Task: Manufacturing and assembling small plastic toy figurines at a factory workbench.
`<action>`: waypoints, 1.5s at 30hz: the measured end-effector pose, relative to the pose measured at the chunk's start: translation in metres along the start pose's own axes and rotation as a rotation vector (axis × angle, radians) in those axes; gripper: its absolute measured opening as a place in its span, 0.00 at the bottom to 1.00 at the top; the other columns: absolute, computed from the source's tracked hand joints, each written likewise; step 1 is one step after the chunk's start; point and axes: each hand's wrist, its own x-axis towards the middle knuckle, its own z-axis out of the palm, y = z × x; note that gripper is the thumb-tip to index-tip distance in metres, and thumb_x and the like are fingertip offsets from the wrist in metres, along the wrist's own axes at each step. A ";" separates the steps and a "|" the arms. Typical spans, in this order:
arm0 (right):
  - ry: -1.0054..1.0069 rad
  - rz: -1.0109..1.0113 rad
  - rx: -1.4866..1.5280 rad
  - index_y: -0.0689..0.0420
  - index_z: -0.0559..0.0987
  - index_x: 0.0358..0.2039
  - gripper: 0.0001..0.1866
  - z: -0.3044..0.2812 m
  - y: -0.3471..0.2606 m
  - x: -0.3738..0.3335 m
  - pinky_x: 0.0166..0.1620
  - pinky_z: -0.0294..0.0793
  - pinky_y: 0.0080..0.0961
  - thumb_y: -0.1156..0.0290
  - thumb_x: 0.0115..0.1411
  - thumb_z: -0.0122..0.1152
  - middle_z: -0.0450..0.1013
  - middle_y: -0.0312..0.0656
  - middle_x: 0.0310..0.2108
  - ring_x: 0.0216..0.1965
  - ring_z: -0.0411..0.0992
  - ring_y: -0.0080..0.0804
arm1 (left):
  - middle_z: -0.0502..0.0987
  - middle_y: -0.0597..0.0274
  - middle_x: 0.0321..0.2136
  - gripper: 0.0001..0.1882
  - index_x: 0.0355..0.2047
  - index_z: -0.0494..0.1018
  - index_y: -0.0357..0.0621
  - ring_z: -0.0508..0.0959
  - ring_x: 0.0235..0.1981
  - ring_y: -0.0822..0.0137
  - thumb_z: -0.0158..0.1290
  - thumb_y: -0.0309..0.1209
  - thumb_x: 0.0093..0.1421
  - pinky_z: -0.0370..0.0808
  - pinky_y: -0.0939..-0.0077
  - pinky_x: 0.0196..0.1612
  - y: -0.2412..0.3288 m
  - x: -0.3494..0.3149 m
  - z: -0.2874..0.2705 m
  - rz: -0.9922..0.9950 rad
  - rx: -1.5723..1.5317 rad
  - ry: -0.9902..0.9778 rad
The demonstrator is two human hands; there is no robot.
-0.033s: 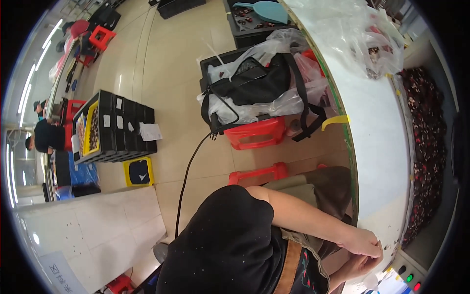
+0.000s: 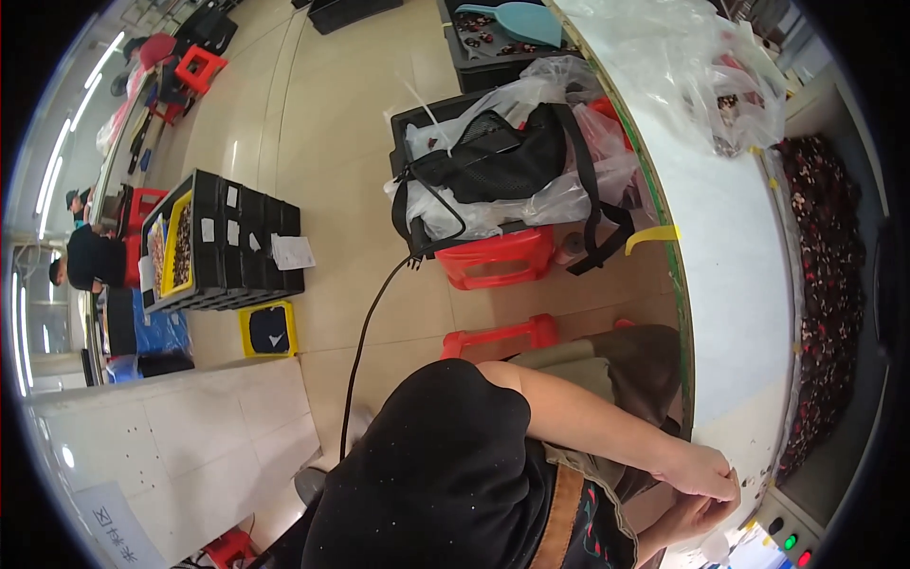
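At the lower right, my two hands meet over the near edge of a white-topped worktable (image 2: 735, 313). My left hand (image 2: 700, 471) has its fingers bent and pressed together at the tips. Just below it, my right hand (image 2: 690, 517) curls its fingers up against the left fingertips. Whatever they pinch between them is hidden or too small to make out. Small dark specks lie on the table beside the fingers. A whitish rounded piece (image 2: 718, 546) shows just below my right hand.
A long bed of dark red and cream pieces (image 2: 827, 294) runs along the table's far side. Near it are lit green and red buttons (image 2: 798, 550). A black bag (image 2: 507, 156) lies on a crate over a red stool (image 2: 498, 258). Stacked black crates (image 2: 251, 242) stand left; people sit beyond.
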 end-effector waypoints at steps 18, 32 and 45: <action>-0.042 0.050 0.041 0.60 0.71 0.41 0.09 0.008 -0.003 0.005 0.46 0.66 0.19 0.77 0.59 0.50 0.68 0.37 0.39 0.42 0.67 0.25 | 0.74 0.62 0.31 0.13 0.35 0.70 0.36 0.72 0.33 0.72 0.40 0.33 0.60 0.69 0.78 0.43 -0.097 0.055 0.000 0.052 -0.021 -0.091; 0.010 -0.185 -0.319 0.58 0.72 0.34 0.12 -0.006 -0.001 0.015 0.38 0.73 0.25 0.70 0.51 0.64 0.70 0.42 0.33 0.33 0.71 0.31 | 0.72 0.59 0.25 0.21 0.28 0.68 0.33 0.70 0.29 0.67 0.43 0.44 0.58 0.68 0.73 0.36 -0.024 0.019 -0.005 0.008 -0.012 -0.076; 0.031 -0.086 -0.214 0.60 0.73 0.36 0.08 -0.003 -0.010 0.010 0.39 0.69 0.24 0.74 0.55 0.55 0.70 0.40 0.34 0.34 0.69 0.30 | 0.71 0.55 0.24 0.24 0.28 0.67 0.32 0.70 0.27 0.66 0.43 0.47 0.58 0.67 0.71 0.31 -0.030 0.017 0.001 -0.007 0.051 -0.015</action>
